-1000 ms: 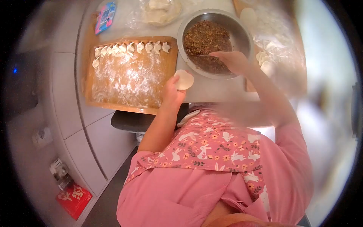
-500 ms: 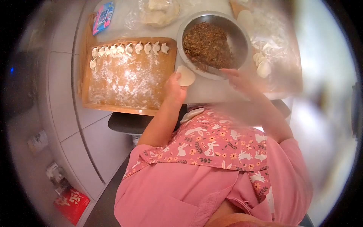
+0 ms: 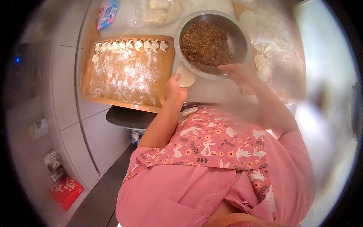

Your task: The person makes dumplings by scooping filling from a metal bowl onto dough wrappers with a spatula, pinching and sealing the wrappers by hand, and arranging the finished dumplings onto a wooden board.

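Note:
My left hand (image 3: 175, 90) holds a round, flat dough wrapper (image 3: 185, 77) between the wooden tray and the bowl. Over the near right rim of the metal bowl (image 3: 242, 49), my right hand (image 3: 239, 74) is closed round a utensil, most of which is hidden now. Brown minced filling (image 3: 206, 43) lies in the bowl. On the floured wooden tray (image 3: 124, 85), several shaped dumplings (image 3: 138, 45) stand in a row along the far edge, with one more below the row at the left.
More round wrappers (image 3: 264, 71) lie on a board at the right, partly under clear plastic. Dough (image 3: 160, 13) in plastic sits behind the tray. A blue and pink packet (image 3: 107, 15) is at the far left. A red package (image 3: 66, 193) lies low at the left.
My right hand has drawn back from inside the bowl to its near rim, dipping below it halfway through. The wrapper stays in my left hand, nearly in place.

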`<move>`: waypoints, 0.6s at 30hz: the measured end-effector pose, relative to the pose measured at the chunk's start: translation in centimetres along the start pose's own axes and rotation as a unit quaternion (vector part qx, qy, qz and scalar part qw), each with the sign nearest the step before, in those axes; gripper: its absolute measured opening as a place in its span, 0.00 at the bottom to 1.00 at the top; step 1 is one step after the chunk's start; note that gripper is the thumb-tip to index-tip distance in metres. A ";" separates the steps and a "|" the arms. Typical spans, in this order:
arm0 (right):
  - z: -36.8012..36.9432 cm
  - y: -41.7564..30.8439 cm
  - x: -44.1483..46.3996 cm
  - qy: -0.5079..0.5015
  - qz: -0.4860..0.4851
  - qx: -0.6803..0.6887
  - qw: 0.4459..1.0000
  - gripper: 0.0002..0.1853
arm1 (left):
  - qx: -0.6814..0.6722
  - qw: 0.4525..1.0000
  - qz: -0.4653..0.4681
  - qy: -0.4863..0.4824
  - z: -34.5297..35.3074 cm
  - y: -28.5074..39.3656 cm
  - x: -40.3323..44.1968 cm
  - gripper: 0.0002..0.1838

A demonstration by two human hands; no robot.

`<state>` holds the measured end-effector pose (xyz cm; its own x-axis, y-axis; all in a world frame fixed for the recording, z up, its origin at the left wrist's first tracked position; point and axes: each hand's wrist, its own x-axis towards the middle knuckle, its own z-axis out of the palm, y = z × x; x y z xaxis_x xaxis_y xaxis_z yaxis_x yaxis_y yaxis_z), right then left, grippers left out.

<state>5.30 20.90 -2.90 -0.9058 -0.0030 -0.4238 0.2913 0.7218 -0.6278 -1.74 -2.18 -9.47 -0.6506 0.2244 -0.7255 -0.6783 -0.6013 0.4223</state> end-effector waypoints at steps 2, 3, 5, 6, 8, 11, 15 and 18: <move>0.1 0.0 -0.7 -0.017 0.024 0.064 0.998 0.17 | 0.037 0.999 0.016 -0.010 -0.2 -0.3 -0.4 0.17; 0.3 0.3 -1.0 -0.007 0.040 0.129 0.991 0.16 | 0.074 0.997 0.030 -0.019 -0.3 -0.5 -0.5 0.16; 0.4 0.2 -1.5 0.003 0.057 0.196 0.979 0.16 | 0.072 0.995 0.054 -0.031 -1.8 -1.1 0.8 0.16; 0.2 -0.2 -1.8 -0.017 0.091 0.267 0.959 0.16 | 0.069 0.994 0.078 -0.043 -2.6 -1.2 1.6 0.17; -0.2 -1.3 -2.4 -0.034 0.122 0.339 0.932 0.17 | 0.031 0.994 0.098 -0.026 -3.6 -0.5 2.7 0.17; -0.3 -2.4 -3.0 -0.024 0.199 0.470 0.860 0.17 | 0.017 0.988 0.151 -0.005 -0.3 1.1 0.0 0.18; 1.3 -1.0 -2.4 -0.054 0.144 0.627 0.764 0.20 | 0.049 0.987 0.143 -0.060 2.8 1.4 -1.0 0.18; 1.8 -1.5 -2.5 0.032 0.034 0.484 0.874 0.22 | 0.098 0.971 0.099 -0.193 5.0 1.6 -2.5 0.19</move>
<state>7.70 18.61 -2.09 -0.8824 0.0785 -0.4638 0.4412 -0.2038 -0.8739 -2.87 0.16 -4.23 -0.8293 0.4126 -0.3769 -0.5535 -0.5137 0.6556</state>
